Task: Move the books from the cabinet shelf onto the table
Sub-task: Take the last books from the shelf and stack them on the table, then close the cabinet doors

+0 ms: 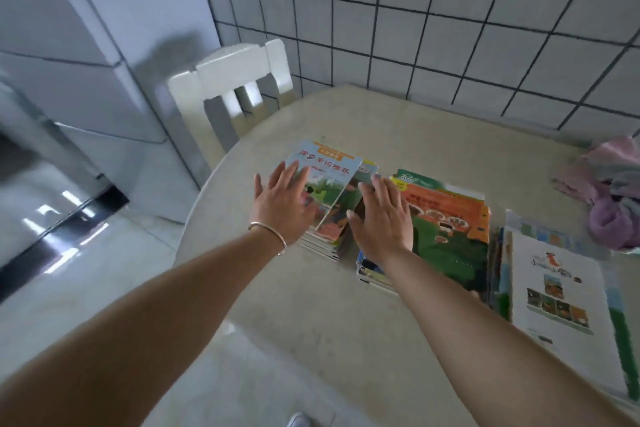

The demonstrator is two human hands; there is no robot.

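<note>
Three stacks of thin picture books lie on the round beige table (311,305). The left stack (329,177) has a light-blue cover on top, tilted. My left hand (280,204), fingers straight and spread, lies over that stack's left side. My right hand (381,215), also flat with straight fingers, lies between the left stack and the middle stack (450,236), which has an orange and green cover. The right stack (561,305) shows a white cover. Neither hand grips anything. The cabinet shelf is out of view.
A white chair (235,80) stands at the table's far left edge. A pink and purple cloth bundle (609,191) lies at the table's right. A tiled wall (450,28) runs behind, and a white appliance or cabinet (86,45) stands at the left.
</note>
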